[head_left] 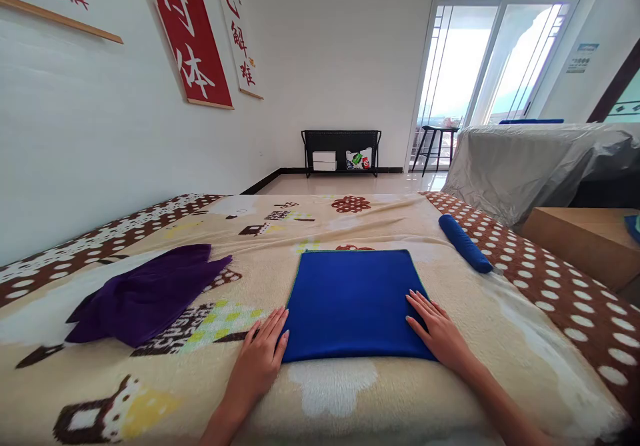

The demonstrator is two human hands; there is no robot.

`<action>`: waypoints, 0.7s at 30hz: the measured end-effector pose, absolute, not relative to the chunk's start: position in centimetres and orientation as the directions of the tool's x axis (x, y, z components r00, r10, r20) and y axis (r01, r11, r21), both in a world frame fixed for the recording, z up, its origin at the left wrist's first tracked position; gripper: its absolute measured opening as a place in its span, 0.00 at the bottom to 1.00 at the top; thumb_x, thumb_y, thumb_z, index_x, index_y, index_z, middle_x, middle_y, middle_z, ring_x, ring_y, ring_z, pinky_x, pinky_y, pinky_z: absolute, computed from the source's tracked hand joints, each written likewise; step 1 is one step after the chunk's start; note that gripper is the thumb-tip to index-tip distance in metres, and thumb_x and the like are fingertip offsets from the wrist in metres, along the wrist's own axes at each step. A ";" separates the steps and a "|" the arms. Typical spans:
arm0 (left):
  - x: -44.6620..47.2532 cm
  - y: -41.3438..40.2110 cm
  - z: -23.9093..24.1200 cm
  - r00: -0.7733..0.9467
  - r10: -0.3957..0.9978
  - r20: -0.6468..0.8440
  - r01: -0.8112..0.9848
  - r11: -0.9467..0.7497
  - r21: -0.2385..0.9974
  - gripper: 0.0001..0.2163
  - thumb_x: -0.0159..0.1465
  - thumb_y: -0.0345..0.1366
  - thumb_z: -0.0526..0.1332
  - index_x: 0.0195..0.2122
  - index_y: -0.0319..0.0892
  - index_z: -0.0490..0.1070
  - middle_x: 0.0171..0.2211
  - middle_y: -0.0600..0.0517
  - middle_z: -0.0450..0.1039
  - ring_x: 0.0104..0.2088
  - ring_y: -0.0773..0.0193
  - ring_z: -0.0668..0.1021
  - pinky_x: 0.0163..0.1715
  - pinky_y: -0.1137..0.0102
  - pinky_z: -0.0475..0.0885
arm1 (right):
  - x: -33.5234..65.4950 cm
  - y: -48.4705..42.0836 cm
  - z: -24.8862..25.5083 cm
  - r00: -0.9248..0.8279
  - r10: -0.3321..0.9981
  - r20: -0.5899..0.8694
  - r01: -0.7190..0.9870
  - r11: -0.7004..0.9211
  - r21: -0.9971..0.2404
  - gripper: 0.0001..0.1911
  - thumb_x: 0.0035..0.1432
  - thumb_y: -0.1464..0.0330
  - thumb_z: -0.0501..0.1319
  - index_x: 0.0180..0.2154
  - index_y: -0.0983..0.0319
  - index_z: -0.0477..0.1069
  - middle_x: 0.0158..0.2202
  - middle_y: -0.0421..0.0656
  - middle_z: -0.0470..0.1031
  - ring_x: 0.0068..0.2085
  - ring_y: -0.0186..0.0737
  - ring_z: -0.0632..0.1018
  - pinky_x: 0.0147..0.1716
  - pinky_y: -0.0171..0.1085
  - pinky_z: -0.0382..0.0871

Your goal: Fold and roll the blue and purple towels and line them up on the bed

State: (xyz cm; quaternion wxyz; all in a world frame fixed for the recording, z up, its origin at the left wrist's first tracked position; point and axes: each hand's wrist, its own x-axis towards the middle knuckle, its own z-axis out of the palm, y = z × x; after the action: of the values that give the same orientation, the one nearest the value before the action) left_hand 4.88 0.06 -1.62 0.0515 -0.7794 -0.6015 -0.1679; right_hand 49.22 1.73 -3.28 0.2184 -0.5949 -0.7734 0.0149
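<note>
A blue cloth (353, 306) with a thin green edge lies flat, in a near-rectangular shape, on the patterned blanket (333, 389). At its left edge rests my left hand (263, 353), fingers stretched out and touching the cloth's side. My right hand (437, 329) lies flat on the right edge, its fingertips over the cloth and fingers a little apart. Neither hand grips anything. To the left is a crumpled purple cloth (150, 293). A rolled blue cloth (465, 243) lies toward the right, beyond my right hand.
The blanket has a brown border with white dots. A cardboard box (575, 233) stands to the right, near furniture under a grey plastic cover (500, 166). At the back are a black rack (341, 141) and a dark stool (439, 130). Scrolls hang on the left wall.
</note>
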 end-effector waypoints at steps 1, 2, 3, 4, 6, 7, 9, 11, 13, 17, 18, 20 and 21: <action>4.9 0.0 -1.6 0.217 0.921 0.322 0.955 -0.268 0.123 0.23 0.73 0.42 0.45 0.68 0.48 0.56 0.67 0.52 0.59 0.66 0.60 0.64 0.66 0.53 0.56 | 49.2 1.7 -3.3 -0.197 0.926 0.322 0.913 0.293 -0.283 0.31 0.69 0.50 0.47 0.67 0.55 0.56 0.68 0.42 0.57 0.69 0.44 0.58 0.67 0.52 0.55; 4.8 0.0 -1.6 0.213 0.921 0.325 0.956 -0.266 0.126 0.23 0.73 0.42 0.45 0.68 0.48 0.56 0.67 0.52 0.60 0.66 0.60 0.64 0.66 0.53 0.57 | 49.2 1.8 -3.3 -0.197 0.925 0.325 0.913 0.294 -0.282 0.31 0.69 0.50 0.47 0.67 0.55 0.56 0.68 0.42 0.57 0.69 0.44 0.58 0.67 0.52 0.55; 4.8 0.0 -1.7 0.210 0.920 0.331 0.956 -0.265 0.128 0.23 0.73 0.42 0.46 0.68 0.49 0.56 0.67 0.52 0.60 0.66 0.59 0.64 0.66 0.54 0.57 | 49.2 1.8 -3.3 -0.197 0.924 0.327 0.913 0.294 -0.281 0.31 0.69 0.50 0.47 0.67 0.55 0.56 0.68 0.42 0.57 0.69 0.44 0.58 0.67 0.51 0.55; 4.8 0.0 -1.8 0.208 0.917 0.339 0.956 -0.265 0.130 0.23 0.73 0.42 0.46 0.68 0.49 0.57 0.67 0.52 0.60 0.66 0.59 0.64 0.66 0.54 0.58 | 49.2 1.8 -3.3 -0.197 0.923 0.329 0.914 0.295 -0.280 0.31 0.69 0.50 0.47 0.67 0.55 0.56 0.68 0.41 0.58 0.69 0.44 0.59 0.67 0.51 0.55; 4.7 0.1 -1.9 0.210 0.913 0.351 0.955 -0.268 0.127 0.23 0.72 0.42 0.47 0.67 0.50 0.57 0.66 0.52 0.61 0.66 0.59 0.65 0.66 0.54 0.58 | 49.2 1.8 -3.3 -0.193 0.923 0.334 0.915 0.293 -0.278 0.30 0.69 0.50 0.47 0.67 0.54 0.56 0.68 0.42 0.58 0.69 0.44 0.59 0.66 0.51 0.55; 4.7 0.2 -2.0 0.213 0.912 0.352 0.955 -0.271 0.125 0.22 0.72 0.42 0.47 0.67 0.50 0.57 0.66 0.52 0.61 0.66 0.59 0.65 0.66 0.54 0.58 | 49.2 1.8 -3.4 -0.192 0.922 0.336 0.916 0.291 -0.277 0.30 0.69 0.51 0.47 0.67 0.54 0.56 0.68 0.42 0.58 0.69 0.44 0.59 0.66 0.52 0.56; 4.6 0.3 -2.0 0.218 0.912 0.349 0.954 -0.274 0.121 0.23 0.72 0.43 0.47 0.68 0.50 0.57 0.66 0.52 0.61 0.66 0.59 0.65 0.66 0.54 0.58 | 49.2 1.8 -3.4 -0.190 0.922 0.336 0.917 0.289 -0.275 0.30 0.69 0.51 0.47 0.67 0.54 0.56 0.68 0.42 0.58 0.69 0.44 0.59 0.66 0.52 0.56; 4.6 0.3 -2.1 0.224 0.912 0.343 0.953 -0.278 0.120 0.23 0.72 0.42 0.47 0.68 0.50 0.56 0.67 0.52 0.60 0.66 0.59 0.65 0.66 0.54 0.57 | 49.2 1.9 -3.4 -0.194 0.923 0.332 0.918 0.290 -0.270 0.30 0.69 0.51 0.48 0.67 0.54 0.56 0.68 0.42 0.58 0.69 0.44 0.59 0.66 0.52 0.56; 4.6 0.3 -2.1 0.223 0.915 0.337 0.953 -0.276 0.120 0.23 0.73 0.42 0.46 0.68 0.50 0.55 0.67 0.52 0.60 0.66 0.59 0.64 0.66 0.53 0.57 | 49.2 1.9 -3.5 -0.199 0.924 0.325 0.919 0.291 -0.265 0.30 0.69 0.51 0.47 0.67 0.54 0.56 0.68 0.42 0.58 0.69 0.44 0.58 0.66 0.52 0.55; 4.6 0.1 -2.1 0.222 0.919 0.324 0.952 -0.276 0.131 0.24 0.73 0.43 0.46 0.69 0.52 0.52 0.68 0.53 0.58 0.67 0.59 0.63 0.67 0.52 0.56 | 49.2 1.8 -3.4 -0.201 0.928 0.313 0.923 0.286 -0.256 0.31 0.70 0.51 0.46 0.68 0.55 0.55 0.68 0.41 0.57 0.69 0.43 0.57 0.67 0.51 0.54; 4.6 0.1 -2.1 0.223 0.919 0.324 0.951 -0.278 0.134 0.24 0.73 0.44 0.46 0.69 0.52 0.51 0.68 0.53 0.58 0.67 0.59 0.63 0.67 0.53 0.56 | 49.2 1.8 -3.4 -0.200 0.929 0.312 0.924 0.284 -0.255 0.31 0.70 0.51 0.46 0.68 0.55 0.54 0.69 0.41 0.56 0.69 0.43 0.57 0.67 0.52 0.54; 4.7 0.0 -2.0 0.222 0.918 0.328 0.950 -0.279 0.138 0.24 0.73 0.43 0.47 0.69 0.52 0.51 0.68 0.53 0.58 0.67 0.59 0.64 0.67 0.53 0.56 | 49.2 1.8 -3.4 -0.199 0.929 0.311 0.926 0.282 -0.252 0.31 0.70 0.51 0.46 0.68 0.55 0.54 0.69 0.41 0.56 0.69 0.44 0.57 0.67 0.52 0.55; 4.7 0.0 -2.0 0.221 0.918 0.330 0.951 -0.278 0.138 0.24 0.73 0.43 0.47 0.69 0.52 0.51 0.68 0.53 0.58 0.66 0.59 0.64 0.67 0.53 0.55 | 49.2 1.8 -3.4 -0.198 0.930 0.310 0.926 0.282 -0.251 0.31 0.69 0.51 0.46 0.68 0.55 0.54 0.69 0.41 0.57 0.69 0.44 0.57 0.66 0.52 0.55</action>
State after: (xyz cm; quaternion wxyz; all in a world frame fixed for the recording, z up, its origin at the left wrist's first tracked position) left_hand 4.69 0.04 -2.02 0.0468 -0.7799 -0.5988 -0.1759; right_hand 49.23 1.79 -3.40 0.2040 -0.5993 -0.7741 0.0045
